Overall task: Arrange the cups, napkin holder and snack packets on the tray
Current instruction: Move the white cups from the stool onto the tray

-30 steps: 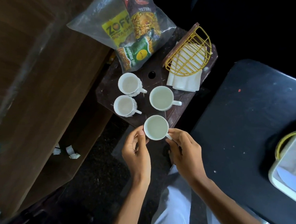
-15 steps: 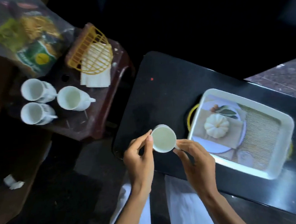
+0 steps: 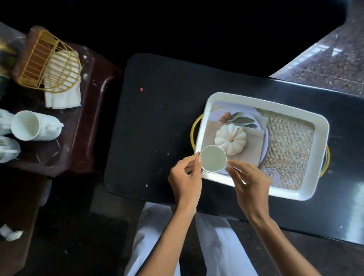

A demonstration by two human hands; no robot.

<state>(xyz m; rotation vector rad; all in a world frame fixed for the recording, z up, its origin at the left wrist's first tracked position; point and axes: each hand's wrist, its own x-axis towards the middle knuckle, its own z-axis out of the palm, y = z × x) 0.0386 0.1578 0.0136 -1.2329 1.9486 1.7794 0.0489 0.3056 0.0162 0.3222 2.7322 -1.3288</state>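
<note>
Pinching cup [image 3: 213, 159] at tray [image 3: 321, 141] corner

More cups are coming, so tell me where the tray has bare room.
The tray is bare across its right half, from the pumpkin print to the right rim, and along its far edge. Crowded: the near-left corner, where the left hand and right hand are at the cup.

Place: home, sitting or dining corner.
Furniture: black low table [image 3: 154, 118]; maroon stool [image 3: 86, 133] to its left.
Far right: polished speckled stone [image 3: 333, 67].
Tableware: white cups [image 3: 28, 128], printed serving tray [image 3: 320, 141].
</note>
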